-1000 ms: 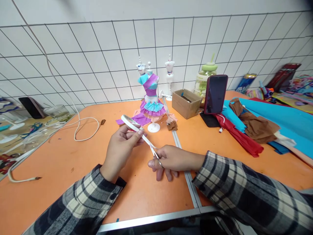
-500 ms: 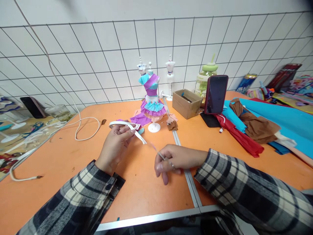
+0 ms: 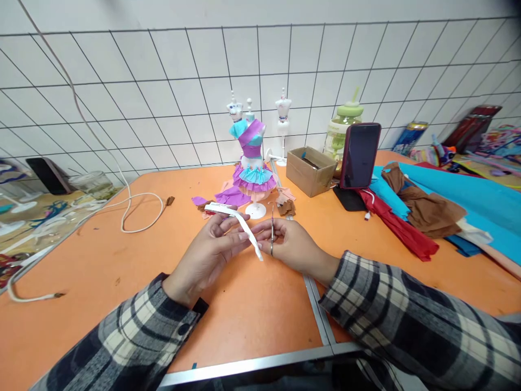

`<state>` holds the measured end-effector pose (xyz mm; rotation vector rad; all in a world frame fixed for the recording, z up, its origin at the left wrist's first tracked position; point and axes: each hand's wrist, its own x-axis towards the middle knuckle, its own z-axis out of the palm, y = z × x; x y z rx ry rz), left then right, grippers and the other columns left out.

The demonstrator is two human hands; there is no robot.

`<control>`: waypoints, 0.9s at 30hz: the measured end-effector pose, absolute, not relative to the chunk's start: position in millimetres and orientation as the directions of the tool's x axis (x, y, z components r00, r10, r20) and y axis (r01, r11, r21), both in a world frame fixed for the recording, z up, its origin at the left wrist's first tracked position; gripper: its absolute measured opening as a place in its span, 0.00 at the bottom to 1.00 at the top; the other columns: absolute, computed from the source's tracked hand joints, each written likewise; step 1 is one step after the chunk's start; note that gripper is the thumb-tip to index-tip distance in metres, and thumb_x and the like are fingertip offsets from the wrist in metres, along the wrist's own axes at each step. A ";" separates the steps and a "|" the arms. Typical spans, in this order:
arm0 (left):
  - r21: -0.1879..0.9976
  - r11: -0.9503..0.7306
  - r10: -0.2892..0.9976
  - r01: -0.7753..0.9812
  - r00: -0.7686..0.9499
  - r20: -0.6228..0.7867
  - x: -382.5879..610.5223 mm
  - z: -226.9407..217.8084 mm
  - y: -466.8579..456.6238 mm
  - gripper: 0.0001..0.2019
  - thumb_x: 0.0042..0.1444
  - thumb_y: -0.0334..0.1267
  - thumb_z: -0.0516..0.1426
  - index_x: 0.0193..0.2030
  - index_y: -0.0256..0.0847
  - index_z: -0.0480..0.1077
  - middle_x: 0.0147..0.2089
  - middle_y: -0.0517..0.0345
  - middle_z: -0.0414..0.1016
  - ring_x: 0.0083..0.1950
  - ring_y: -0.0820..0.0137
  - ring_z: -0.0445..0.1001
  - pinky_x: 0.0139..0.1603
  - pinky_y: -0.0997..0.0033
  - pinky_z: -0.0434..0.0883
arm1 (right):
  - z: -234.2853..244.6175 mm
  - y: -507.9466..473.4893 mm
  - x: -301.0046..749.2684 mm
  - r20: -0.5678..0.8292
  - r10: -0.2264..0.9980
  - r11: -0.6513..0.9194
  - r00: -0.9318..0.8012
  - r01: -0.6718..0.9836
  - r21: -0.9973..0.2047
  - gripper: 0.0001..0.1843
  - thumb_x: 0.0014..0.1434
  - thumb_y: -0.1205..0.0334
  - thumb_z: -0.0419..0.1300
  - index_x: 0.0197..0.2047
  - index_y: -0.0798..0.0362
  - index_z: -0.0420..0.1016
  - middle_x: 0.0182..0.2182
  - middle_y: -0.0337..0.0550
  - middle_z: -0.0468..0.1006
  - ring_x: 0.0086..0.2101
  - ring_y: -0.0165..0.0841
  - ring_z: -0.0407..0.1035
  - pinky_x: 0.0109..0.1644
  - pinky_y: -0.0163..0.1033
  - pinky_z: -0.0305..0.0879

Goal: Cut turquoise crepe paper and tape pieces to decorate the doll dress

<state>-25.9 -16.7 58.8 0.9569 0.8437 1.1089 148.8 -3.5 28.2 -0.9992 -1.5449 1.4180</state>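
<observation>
My left hand (image 3: 214, 248) is closed around a roll of white tape (image 3: 222, 208), its thumb on the loose strip, which hangs down to the right. In my right hand (image 3: 296, 243) a small pair of scissors (image 3: 272, 232) is held upright with the tips pointing away from me. The right fingertips are beside the strip's end; whether they touch it I cannot tell. Behind both hands stands a mini dress form (image 3: 251, 144) in a purple and turquoise outfit with a ruffled skirt, on a round white base (image 3: 255, 210).
Purple fabric scraps (image 3: 233, 196) and brown ones (image 3: 286, 207) lie by the base. Farther right are a cardboard box (image 3: 311, 171), a propped phone (image 3: 360, 156), a green-lidded bottle (image 3: 345, 117) and red cloth (image 3: 401, 228). A white cable (image 3: 140, 230) loops at left.
My right hand has turned and moved up toward the left hand, with the scissors now upright. My left hand has shifted right, tilting the tape roll.
</observation>
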 end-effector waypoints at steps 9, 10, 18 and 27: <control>0.949 0.114 0.983 -0.293 0.171 -0.065 -31.5 50.5 -11.5 0.19 0.47 0.26 0.66 0.46 0.40 0.69 0.53 0.55 0.74 0.49 0.67 0.78 0.48 0.70 0.76 | 30.3 -5.0 150.1 -0.029 0.920 -0.061 -0.390 -0.070 -0.996 0.17 0.48 0.63 0.68 0.41 0.56 0.74 0.35 0.42 0.79 0.36 0.31 0.75 0.45 0.38 0.70; 0.948 0.114 0.984 -0.297 0.168 -0.066 -31.4 50.3 -11.6 0.19 0.47 0.26 0.67 0.46 0.40 0.69 0.53 0.55 0.74 0.48 0.68 0.78 0.48 0.71 0.76 | 30.1 -5.5 149.3 -0.028 0.917 -0.065 -0.398 -0.079 -0.995 0.16 0.48 0.63 0.68 0.42 0.56 0.74 0.34 0.41 0.79 0.36 0.30 0.74 0.45 0.38 0.70; 0.941 0.192 0.973 -0.278 0.182 -0.145 -27.4 57.9 -14.6 0.21 0.43 0.23 0.66 0.44 0.39 0.70 0.49 0.56 0.75 0.44 0.71 0.77 0.42 0.76 0.76 | 29.8 -4.4 154.8 0.152 0.942 0.265 -0.299 0.386 -0.884 0.19 0.55 0.65 0.62 0.52 0.51 0.76 0.33 0.38 0.78 0.31 0.28 0.70 0.39 0.35 0.64; 0.956 0.200 0.970 -0.215 0.178 -0.163 -30.1 61.2 -15.1 0.24 0.40 0.22 0.67 0.46 0.40 0.69 0.55 0.56 0.71 0.38 0.78 0.74 0.39 0.78 0.75 | 31.9 3.1 167.9 0.222 0.959 0.282 -0.176 0.526 -0.802 0.18 0.55 0.57 0.65 0.49 0.49 0.78 0.40 0.43 0.81 0.34 0.32 0.73 0.40 0.37 0.65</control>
